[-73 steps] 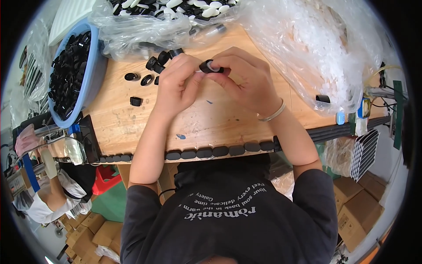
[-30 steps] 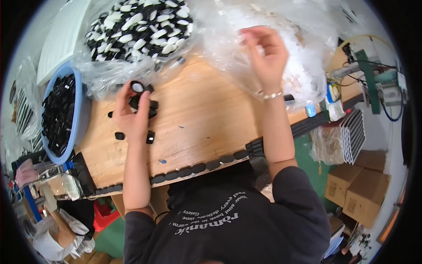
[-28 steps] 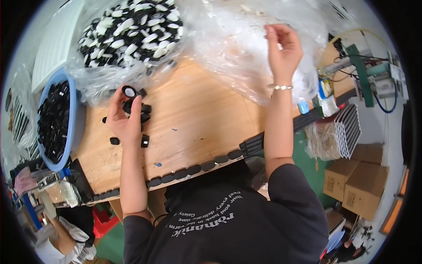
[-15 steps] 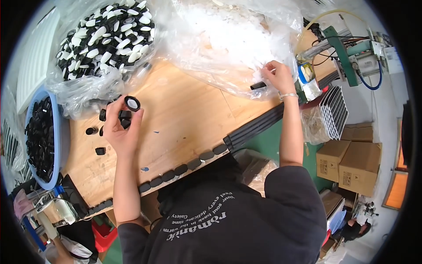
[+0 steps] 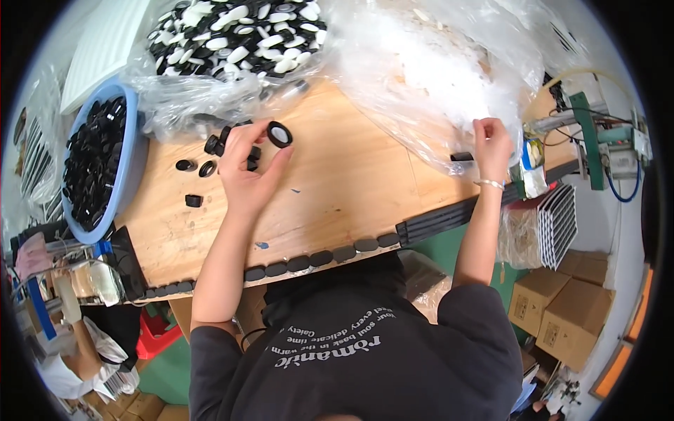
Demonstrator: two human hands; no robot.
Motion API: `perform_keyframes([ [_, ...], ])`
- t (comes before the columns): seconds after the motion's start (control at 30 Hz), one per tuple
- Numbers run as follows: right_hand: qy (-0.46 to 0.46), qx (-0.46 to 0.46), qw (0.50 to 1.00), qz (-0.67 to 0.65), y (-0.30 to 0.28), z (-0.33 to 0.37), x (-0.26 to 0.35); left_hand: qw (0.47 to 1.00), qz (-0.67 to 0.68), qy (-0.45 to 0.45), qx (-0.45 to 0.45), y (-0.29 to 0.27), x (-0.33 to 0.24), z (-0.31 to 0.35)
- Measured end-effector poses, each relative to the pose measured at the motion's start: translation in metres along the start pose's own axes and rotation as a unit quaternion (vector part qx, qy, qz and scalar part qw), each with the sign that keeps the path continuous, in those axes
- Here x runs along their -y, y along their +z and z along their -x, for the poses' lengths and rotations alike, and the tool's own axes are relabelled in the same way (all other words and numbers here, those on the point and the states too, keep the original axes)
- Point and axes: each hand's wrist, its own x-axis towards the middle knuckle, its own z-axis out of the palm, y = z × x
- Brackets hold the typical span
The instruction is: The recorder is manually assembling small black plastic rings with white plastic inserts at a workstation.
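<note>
Between the thumb and fingers of my left hand point(image 5: 247, 170) is a round black cap point(image 5: 280, 135) with a white disc inside, held above the wooden table. Beneath and beside that hand lie several small black caps point(image 5: 206, 168), some partly hidden by it. My right hand point(image 5: 494, 147) is over the edge of a clear plastic sheet or bag spread with small white pieces point(image 5: 435, 77). Its thumb and fingers are pinched together; whatever they hold is too small to make out. A short black cylindrical piece point(image 5: 461, 156) lies beside the right hand.
A blue tub point(image 5: 140, 151) full of black parts stands at the left. Behind it, black and white oval parts point(image 5: 239, 42) fill a clear bag. Dark padding point(image 5: 298, 264) lines the table's near edge. A green-framed device point(image 5: 588, 140) stands at the right, cardboard boxes point(image 5: 576, 316) below.
The whole view has shifted, so the table and tub appear farther right and higher. My right hand has drawn slightly back from the white pieces, while my left still holds the cap.
</note>
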Motion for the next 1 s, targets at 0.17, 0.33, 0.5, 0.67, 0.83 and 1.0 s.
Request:
perform_keyframes([
  [0.17, -0.073, 0.071, 0.872, -0.479, 0.0, 0.022, 0.132, 0.989, -0.07, 0.128, -0.021, 0.001, -0.002, -0.003],
  [0.33, -0.202, 0.128, 0.854, -0.462, 0.024, 0.061, 0.217, 0.983, -0.096, 0.147, -0.053, 0.002, -0.007, 0.0],
  [0.5, -0.31, 0.037, 0.846, -0.432, 0.046, 0.066, 0.223, 0.975, -0.119, 0.168, -0.079, 0.001, -0.007, -0.003],
  [0.67, -0.364, -0.03, 0.843, -0.396, 0.051, 0.068, 0.224, 0.976, -0.123, 0.165, -0.065, 0.0, -0.009, -0.001],
  [0.83, -0.433, -0.075, 0.828, -0.349, 0.054, 0.072, 0.225, 0.973, -0.134, 0.177, -0.061, 0.0, -0.005, 0.0],
  [1.0, -0.453, -0.123, 0.824, -0.316, 0.057, 0.072, 0.222, 0.975, -0.125, 0.177, -0.059, 0.002, -0.006, 0.001],
])
